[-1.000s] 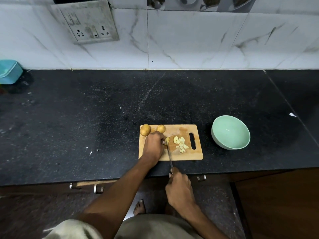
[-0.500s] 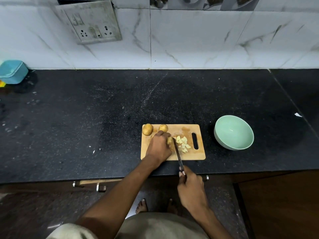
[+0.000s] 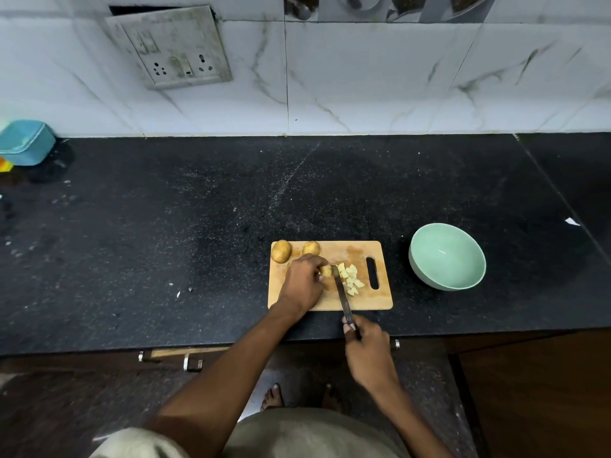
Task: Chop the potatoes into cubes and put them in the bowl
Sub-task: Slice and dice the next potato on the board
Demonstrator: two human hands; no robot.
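- The potato piece (image 3: 326, 270) I am cutting sits near the middle of the board (image 3: 373, 300), just below centre of the frame; it is a small stub, tan skin on one side, pale yellow where cut.
- My left hand (image 3: 303, 285) curls over it from the left, fingertips pinching it down against the wood.
- My right hand (image 3: 367, 352), lower in the frame past the counter edge, grips the knife (image 3: 342, 297) handle; the thin dark blade runs up across the board, its tip at the right face of the piece.
- The cubes (image 3: 351, 279) lie in a loose heap just right of the blade, pale yellow, blocky and uneven, matte on the cut faces.
- Two whole potatoes (image 3: 281, 251) rest at the board's upper left corner, one on the very corner and the other (image 3: 311, 248) just right of it; both are rounded, smooth and golden brown.
- The board is a light wooden rectangle with rounded corners and a slot handle on its right side; faint stains mark the grain.
- The bowl (image 3: 447, 256), right of the board and apart from it, is round, mint green, smooth and glossy inside.
- The counter (image 3: 165, 226) is black speckled stone with pale crumbs and scuffs.
- Behind it, white marble-veined tiles (image 3: 363, 77) carry a grimy socket plate (image 3: 175, 47) at upper left.
- A teal box (image 3: 24, 142) sits at the far left edge.
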